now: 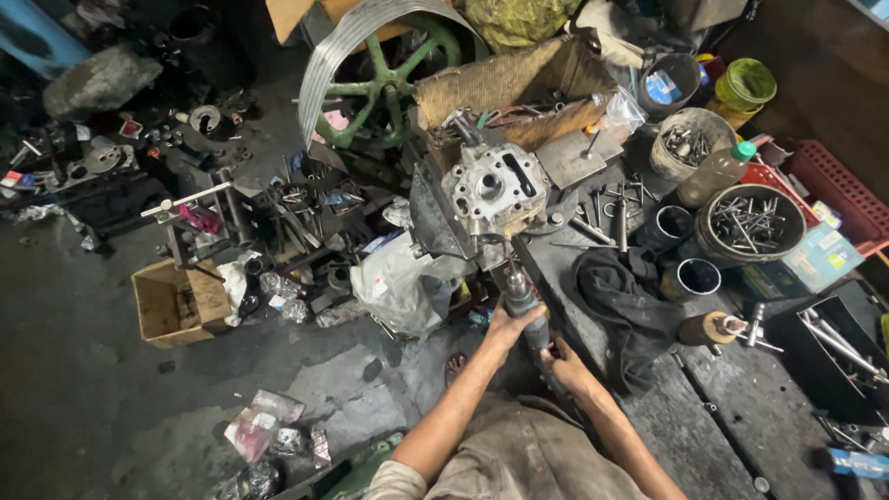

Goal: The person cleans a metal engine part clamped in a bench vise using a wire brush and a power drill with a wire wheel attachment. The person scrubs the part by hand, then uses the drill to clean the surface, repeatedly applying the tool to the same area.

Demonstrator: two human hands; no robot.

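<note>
Item, our left hand [507, 326]: grip clamped around the upper barrel of a dark power tool [520, 306], fingers wrapped over it from the left side.

Item, our right hand [567, 363]: grip closed on the lower end of the same tool, just below and right of the left hand; the two hands are near each other on the one body.

Item, the power tool: held tilted, its nose pointing up and away from us, meeting the underside of a grey cast-metal engine part [495, 190]. We cannot tell exactly how the nose seats in it.

Item, the engine part: light grey, with round bores and bolt holes, resting at the near left corner of the tabletop [741, 407], in front of a worn cardboard box [519, 88].

Item, a black cloth [625, 301], crumpled on the tabletop just right of our hands.

Item, round tins of bolts and rods [750, 222], farther right, with a plastic bottle [715, 173] leaning beside them.

Item, a green spoked wheel [389, 88] behind the box.

Item, a small open carton [176, 301] on the floor to the left, among scattered metal scrap.
</note>
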